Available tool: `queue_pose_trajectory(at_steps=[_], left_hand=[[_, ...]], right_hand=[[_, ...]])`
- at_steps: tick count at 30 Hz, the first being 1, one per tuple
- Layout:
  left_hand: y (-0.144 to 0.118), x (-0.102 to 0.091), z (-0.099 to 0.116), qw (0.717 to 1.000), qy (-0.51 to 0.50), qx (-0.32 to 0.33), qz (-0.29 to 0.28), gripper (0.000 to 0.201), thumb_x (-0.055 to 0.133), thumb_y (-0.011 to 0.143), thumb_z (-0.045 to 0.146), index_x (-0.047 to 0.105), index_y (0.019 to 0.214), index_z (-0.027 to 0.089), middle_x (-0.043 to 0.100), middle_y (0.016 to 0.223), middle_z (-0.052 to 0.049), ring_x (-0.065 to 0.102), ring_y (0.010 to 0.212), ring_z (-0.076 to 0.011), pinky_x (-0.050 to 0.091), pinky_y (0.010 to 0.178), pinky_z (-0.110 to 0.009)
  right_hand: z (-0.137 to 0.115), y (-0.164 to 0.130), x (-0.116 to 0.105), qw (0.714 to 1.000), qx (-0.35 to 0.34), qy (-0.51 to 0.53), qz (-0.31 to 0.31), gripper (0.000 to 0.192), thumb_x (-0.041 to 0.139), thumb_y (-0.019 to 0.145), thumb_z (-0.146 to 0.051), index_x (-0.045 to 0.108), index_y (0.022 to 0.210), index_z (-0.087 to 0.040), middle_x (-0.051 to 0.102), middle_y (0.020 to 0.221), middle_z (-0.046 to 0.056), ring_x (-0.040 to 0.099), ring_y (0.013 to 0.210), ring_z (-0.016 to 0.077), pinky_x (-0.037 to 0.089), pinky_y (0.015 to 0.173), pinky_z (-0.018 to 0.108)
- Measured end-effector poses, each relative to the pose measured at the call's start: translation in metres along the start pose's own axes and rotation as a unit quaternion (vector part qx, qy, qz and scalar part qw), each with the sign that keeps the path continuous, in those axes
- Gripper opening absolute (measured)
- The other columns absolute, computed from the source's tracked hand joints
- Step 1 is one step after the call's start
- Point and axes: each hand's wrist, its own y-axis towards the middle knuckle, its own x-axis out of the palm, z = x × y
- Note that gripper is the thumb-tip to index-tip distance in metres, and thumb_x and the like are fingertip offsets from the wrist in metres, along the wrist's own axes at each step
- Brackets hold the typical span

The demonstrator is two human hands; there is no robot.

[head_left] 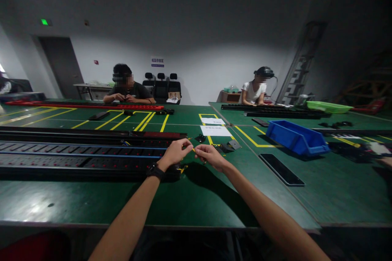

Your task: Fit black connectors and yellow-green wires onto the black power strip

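Yellow sliver (193,150) showing between left hand (175,152) and right hand (212,156), both pinching it, black rail (122,164) crowding left hand, white paper (216,131) lying beyond, phone (281,170) and blue bin (288,138) sitting right of right hand.

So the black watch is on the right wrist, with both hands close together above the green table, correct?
No: the head view shows the black watch on the left wrist. The left hand and right hand are close together above the green table.

Yellow piece (193,150) between both hands (211,156), too small for certainty.
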Motion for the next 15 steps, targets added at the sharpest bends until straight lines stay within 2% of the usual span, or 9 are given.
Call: queue_pose_trajectory(at_steps=[3, 7, 11, 15], left_hand=[[0.001, 0.0, 0.001, 1.0, -0.027, 0.004, -0.011, 0.027, 0.058, 0.095, 0.039, 0.074, 0.094, 0.017, 0.077, 0.089, -0.004, 0.066, 0.077, -0.016, 0.048, 0.072, -0.026], [0.001, -0.002, 0.003, 0.999, -0.038, 0.008, -0.032, 0.029, 0.059, 0.095, 0.042, 0.075, 0.098, 0.018, 0.078, 0.094, -0.005, 0.067, 0.083, -0.0174, 0.048, 0.075, -0.027], [0.001, -0.004, 0.002, 0.999, -0.024, -0.016, -0.019, 0.034, 0.053, 0.098, 0.046, 0.073, 0.102, 0.018, 0.077, 0.096, -0.006, 0.068, 0.083, -0.0181, 0.049, 0.075, -0.027], [-0.001, -0.01, 0.002, 0.997, 0.059, -0.042, -0.022, 0.029, 0.052, 0.098, 0.041, 0.072, 0.099, 0.021, 0.077, 0.098, -0.005, 0.07, 0.086, -0.0193, 0.049, 0.076, -0.028]], right_hand=[[-0.003, -0.002, -0.001, 0.998, 0.028, 0.046, -0.017, 0.051, 0.077, 0.076, -0.066, 0.067, 0.088, -0.018, 0.067, 0.079, 0.002, 0.046, 0.055, 0.0078, 0.029, 0.049, 0.022], [-0.004, -0.001, -0.002, 0.999, 0.009, 0.029, -0.022, 0.048, 0.08, 0.074, -0.063, 0.069, 0.082, -0.017, 0.065, 0.074, 0.002, 0.046, 0.056, 0.0087, 0.03, 0.05, 0.023], [-0.002, 0.005, -0.018, 0.996, 0.014, 0.035, 0.076, 0.047, 0.083, 0.069, -0.06, 0.072, 0.085, -0.018, 0.064, 0.074, 0.0, 0.049, 0.06, 0.01, 0.034, 0.054, 0.023], [0.008, 0.009, -0.055, 0.982, 0.024, 0.0, 0.187, 0.044, 0.081, 0.066, -0.057, 0.074, 0.084, -0.017, 0.063, 0.069, 0.0, 0.047, 0.058, 0.0108, 0.033, 0.054, 0.024]])
